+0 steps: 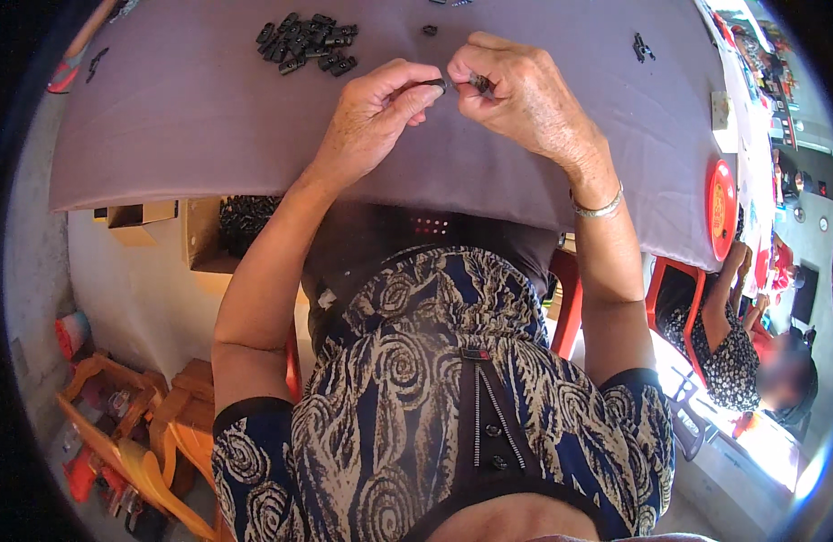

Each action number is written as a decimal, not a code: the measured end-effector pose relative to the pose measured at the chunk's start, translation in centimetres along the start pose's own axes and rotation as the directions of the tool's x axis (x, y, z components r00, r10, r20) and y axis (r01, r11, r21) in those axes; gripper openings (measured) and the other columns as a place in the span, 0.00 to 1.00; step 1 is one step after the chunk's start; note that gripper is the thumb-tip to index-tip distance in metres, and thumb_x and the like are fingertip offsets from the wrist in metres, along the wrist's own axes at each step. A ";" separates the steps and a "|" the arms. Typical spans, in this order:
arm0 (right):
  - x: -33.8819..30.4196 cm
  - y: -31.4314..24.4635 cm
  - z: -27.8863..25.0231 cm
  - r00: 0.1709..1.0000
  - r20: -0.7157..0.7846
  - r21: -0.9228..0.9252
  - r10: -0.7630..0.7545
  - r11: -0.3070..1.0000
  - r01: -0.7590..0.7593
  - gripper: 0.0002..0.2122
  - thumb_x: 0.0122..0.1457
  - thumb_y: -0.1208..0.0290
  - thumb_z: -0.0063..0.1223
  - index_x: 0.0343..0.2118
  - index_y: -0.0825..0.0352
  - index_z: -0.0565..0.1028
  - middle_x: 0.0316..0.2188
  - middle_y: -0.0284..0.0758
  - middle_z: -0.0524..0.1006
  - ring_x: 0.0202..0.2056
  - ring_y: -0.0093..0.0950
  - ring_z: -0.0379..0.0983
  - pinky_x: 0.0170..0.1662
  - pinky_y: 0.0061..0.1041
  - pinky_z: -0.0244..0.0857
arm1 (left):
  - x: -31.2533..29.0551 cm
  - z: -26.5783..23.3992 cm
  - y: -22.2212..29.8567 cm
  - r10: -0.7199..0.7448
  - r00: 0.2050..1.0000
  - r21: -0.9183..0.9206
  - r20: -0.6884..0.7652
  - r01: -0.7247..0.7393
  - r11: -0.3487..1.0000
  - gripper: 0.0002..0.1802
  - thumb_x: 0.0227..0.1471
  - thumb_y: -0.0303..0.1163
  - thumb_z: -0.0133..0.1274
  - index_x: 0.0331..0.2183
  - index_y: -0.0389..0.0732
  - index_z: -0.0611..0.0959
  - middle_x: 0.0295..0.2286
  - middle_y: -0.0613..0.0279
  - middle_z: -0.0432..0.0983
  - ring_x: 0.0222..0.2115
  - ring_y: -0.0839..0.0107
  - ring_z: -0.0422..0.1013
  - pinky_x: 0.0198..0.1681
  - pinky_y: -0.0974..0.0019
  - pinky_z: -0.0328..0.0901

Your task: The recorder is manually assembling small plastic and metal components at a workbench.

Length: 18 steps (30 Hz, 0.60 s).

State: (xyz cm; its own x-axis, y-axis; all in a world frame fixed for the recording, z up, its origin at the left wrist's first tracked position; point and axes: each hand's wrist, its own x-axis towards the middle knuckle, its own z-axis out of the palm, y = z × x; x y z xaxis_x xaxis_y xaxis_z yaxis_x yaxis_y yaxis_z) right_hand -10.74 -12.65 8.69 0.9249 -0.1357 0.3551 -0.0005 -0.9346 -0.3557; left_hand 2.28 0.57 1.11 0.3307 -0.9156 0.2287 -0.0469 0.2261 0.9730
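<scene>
Above the cloth-covered table [209,135], my left hand [371,113] pinches a small black plastic piece [436,84] between thumb and forefinger. My right hand [529,95] is close beside it, with its fingers curled round a small dark part [479,82] whose exact kind I cannot make out. The two hands are nearly touching but apart. Beyond my left hand lies a heap of small black plastic pieces [308,43]. One loose black piece [430,30] sits on the cloth just beyond the gap between my hands.
A few black parts [643,48] lie at the table's right. On the left is a dark piece [97,63] near another person's arm [84,34]. A red round plate [721,210] hangs at the right edge. Below the table stands a cardboard box [200,237]; a person [732,348] sits at right.
</scene>
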 end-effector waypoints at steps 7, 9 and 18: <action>-0.2 0.2 1.0 0.998 -0.058 0.087 0.007 0.996 -0.002 0.05 0.42 0.79 0.52 0.25 0.68 0.72 0.24 0.38 0.72 0.26 0.39 0.72 0.28 0.33 0.66 | 0.1 0.1 0.2 -0.015 1.000 0.003 -0.006 0.015 1.000 0.09 0.55 0.29 0.50 0.37 0.36 0.79 0.26 0.68 0.72 0.25 0.81 0.67 0.30 0.76 0.65; -0.4 0.0 1.2 0.993 -0.074 0.178 0.090 0.981 -0.076 0.04 0.44 0.79 0.53 0.26 0.67 0.73 0.24 0.37 0.73 0.25 0.36 0.71 0.28 0.30 0.66 | 0.1 0.1 -0.1 -0.027 0.999 -0.040 -0.019 0.026 0.999 0.09 0.55 0.29 0.50 0.38 0.36 0.79 0.26 0.67 0.72 0.25 0.81 0.67 0.30 0.76 0.65; -1.5 -1.4 5.7 0.843 -0.376 0.531 0.384 0.835 -0.143 0.04 0.52 0.78 0.53 0.31 0.67 0.75 0.24 0.33 0.71 0.22 0.19 0.70 0.24 0.19 0.64 | -0.2 0.2 0.5 -0.152 0.983 -0.253 -0.107 0.121 0.960 0.12 0.55 0.27 0.50 0.41 0.33 0.77 0.26 0.65 0.75 0.25 0.79 0.69 0.31 0.75 0.66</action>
State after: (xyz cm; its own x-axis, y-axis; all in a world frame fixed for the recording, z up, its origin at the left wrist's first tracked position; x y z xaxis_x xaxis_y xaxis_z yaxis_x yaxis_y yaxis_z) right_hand -10.00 -9.27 3.72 0.6366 -0.5971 0.4880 0.0689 -0.5862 -0.8072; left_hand 2.03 0.79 1.52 0.4333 -0.8983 0.0735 0.2334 0.1906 0.9535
